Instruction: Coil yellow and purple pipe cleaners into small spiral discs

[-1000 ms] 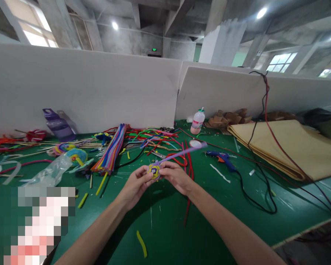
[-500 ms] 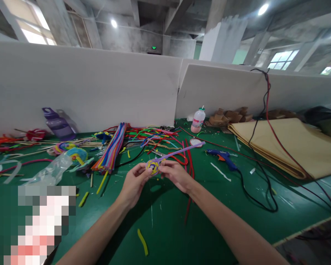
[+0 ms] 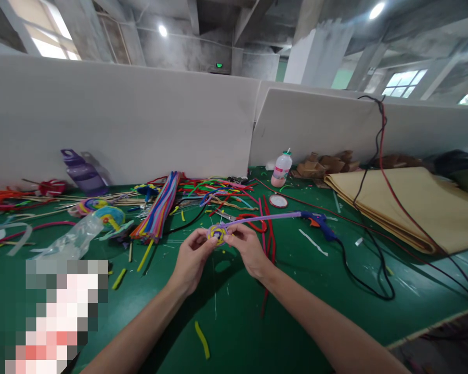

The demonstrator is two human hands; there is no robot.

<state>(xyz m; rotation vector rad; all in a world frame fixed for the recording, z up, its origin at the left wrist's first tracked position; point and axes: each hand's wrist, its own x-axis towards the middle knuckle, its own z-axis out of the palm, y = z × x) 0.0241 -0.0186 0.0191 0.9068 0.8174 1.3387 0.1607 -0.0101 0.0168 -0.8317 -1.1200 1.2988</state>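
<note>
Now pinching a yellow-and-purple coil (image 3: 217, 234) between both hands (image 3: 250, 253), with a straight purple strip (image 3: 273, 218) pointing rightward beyond them, nearly crosswise.

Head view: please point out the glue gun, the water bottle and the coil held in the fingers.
Glue gun (image 3: 325, 227): head view, on its blue handle.
Water bottle (image 3: 85, 178): head view, on its purple body.
Coil (image 3: 218, 234): head view, near its middle.
</note>
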